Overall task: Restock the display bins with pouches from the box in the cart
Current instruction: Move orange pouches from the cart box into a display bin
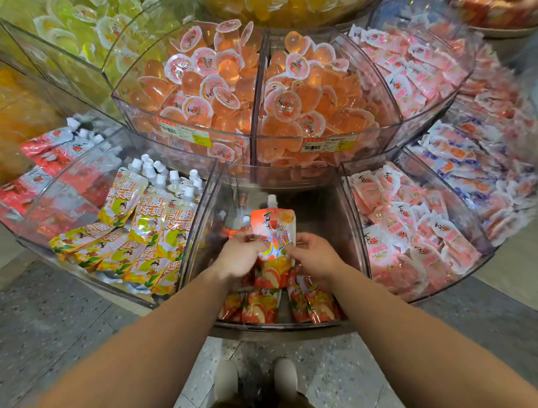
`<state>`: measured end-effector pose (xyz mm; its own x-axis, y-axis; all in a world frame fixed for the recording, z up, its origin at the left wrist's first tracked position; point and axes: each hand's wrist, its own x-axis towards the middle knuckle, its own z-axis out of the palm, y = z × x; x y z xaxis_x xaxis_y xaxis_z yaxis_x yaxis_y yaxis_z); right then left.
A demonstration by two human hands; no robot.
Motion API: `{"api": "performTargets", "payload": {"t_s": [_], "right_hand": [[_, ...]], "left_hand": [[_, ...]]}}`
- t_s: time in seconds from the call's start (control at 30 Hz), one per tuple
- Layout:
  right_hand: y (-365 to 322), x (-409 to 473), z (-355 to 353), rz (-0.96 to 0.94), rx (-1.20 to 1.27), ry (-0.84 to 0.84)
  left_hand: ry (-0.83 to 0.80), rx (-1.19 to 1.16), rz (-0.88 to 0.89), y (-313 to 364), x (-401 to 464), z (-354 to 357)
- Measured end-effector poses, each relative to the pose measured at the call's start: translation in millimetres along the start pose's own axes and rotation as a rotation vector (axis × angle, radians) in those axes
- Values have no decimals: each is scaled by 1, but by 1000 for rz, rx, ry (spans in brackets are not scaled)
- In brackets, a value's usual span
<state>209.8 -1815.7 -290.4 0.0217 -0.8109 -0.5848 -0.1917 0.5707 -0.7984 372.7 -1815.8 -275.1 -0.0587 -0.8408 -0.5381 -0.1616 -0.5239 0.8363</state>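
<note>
Both hands — left hand [239, 255], right hand [314, 257] — pinch one spouted pouch [273, 234] upright over the middle bin [198, 237]; best set it spout-up — snug against the row of pouches [266, 305] at the front.

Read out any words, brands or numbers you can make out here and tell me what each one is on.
"乳酸" over "果乐爽": on the yellow pouches in the left bin.
Large stylised letters on the orange pouch both hands hold: partly covered, not readable.
Orange price tags on the cup bins: too small to read.
Logos on the jelly cup lids and pink sachets: stylised script, not legible.
</note>
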Motion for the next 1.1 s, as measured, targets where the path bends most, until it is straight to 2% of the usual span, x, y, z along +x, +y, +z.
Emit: {"api": "performTargets", "payload": {"t_s": [0.07,0.13,0.17,0.23,0.4,0.57,0.67,0.73,0.83,0.97,1.1], "right_hand": [[4,4,-5,3,-48,69],[10,10,-4,37,-85,107],[13,12,-2,54,-99,131],[18,16,3,78,-118,185],[21,21,10,81,-209,225],[18,18,9,85,-676,121],[19,19,11,83,-808,65],[20,19,15,105,-831,76],[18,13,14,105,-717,109],[11,-2,9,35,-705,116],[4,-22,15,34,-725,121]], "left_hand": [[-21,404,135,-12,4,-6],[-95,896,158,-24,5,-12],[-133,1051,149,-29,5,-13],[-189,1196,118,-37,8,-14],[-207,1323,109,-38,12,-15],[-190,1388,174,-37,14,-20],[-176,1361,266,-37,12,-22],[-185,1346,299,-35,11,-21],[-222,1391,286,-33,12,-21],[-282,1412,279,-34,15,-25],[-264,1340,386,-27,13,-20]]}}
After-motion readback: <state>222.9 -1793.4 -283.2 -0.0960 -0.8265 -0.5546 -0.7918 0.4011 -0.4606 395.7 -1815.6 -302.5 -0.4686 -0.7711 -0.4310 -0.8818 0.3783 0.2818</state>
